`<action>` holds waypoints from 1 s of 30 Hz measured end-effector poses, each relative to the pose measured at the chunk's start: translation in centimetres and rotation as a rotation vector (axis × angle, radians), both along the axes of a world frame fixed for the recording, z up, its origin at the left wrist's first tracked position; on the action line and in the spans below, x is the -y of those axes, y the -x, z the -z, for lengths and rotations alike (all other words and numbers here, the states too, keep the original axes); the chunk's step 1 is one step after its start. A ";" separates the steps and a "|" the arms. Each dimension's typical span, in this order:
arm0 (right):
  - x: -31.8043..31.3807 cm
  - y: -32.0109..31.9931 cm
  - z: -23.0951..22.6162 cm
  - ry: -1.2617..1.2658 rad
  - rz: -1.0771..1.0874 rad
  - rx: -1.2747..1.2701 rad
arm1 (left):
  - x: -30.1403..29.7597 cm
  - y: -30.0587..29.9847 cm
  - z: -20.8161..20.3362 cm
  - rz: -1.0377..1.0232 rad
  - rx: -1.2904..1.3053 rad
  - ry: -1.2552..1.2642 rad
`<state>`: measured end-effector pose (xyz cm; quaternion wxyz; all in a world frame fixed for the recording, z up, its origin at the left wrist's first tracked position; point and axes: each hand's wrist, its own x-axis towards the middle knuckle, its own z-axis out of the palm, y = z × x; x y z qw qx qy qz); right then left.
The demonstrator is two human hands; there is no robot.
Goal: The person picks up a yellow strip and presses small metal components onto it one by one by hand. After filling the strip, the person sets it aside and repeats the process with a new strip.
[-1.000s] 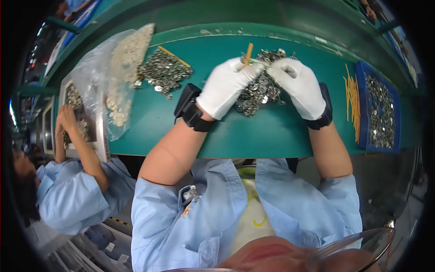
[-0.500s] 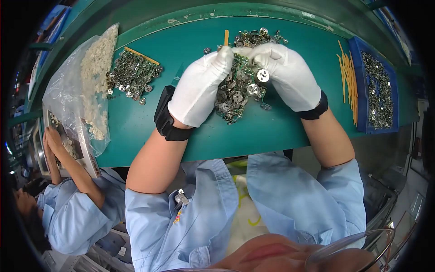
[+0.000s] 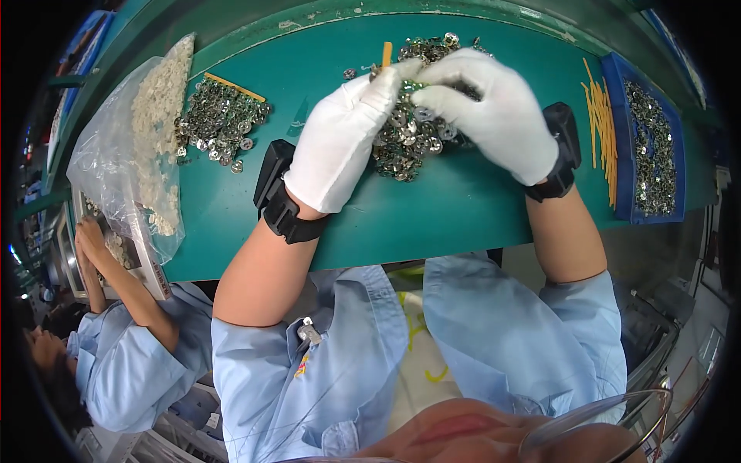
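Observation:
My left hand point(image 3: 340, 143), in a white glove, is closed on a thin yellow stick point(image 3: 387, 54) whose end rises past the fingertips. Beside it, a dense cluster of small round silver metal pieces point(image 3: 405, 147) with green strands hangs below the fingers. My right hand point(image 3: 494, 112), also gloved in white, is just right of the stick. Its thumb and index finger are apart over the cluster's upper part, with no piece visibly gripped. The stick's lower part is hidden by my left hand and the metal pieces.
At the left lies another stick point(image 3: 235, 87) with a bunch of metal pieces point(image 3: 220, 123). Next to it is a clear bag point(image 3: 108, 147) of pale bits. Loose yellow sticks point(image 3: 600, 131) and a blue tray point(image 3: 624, 208) of metal pieces lie right. A co-worker's hands point(image 3: 93, 243) are far left.
My right hand has lifted slightly away and up, its thumb and index finger parting from a pinch. My left hand keeps hold of the stick; the hanging pieces sit a little higher.

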<state>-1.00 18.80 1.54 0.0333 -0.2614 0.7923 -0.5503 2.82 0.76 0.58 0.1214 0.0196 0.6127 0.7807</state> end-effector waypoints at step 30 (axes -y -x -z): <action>-0.5 -0.1 0.6 0.141 -0.021 0.108 | 1.1 -0.6 -0.9 0.098 0.145 0.129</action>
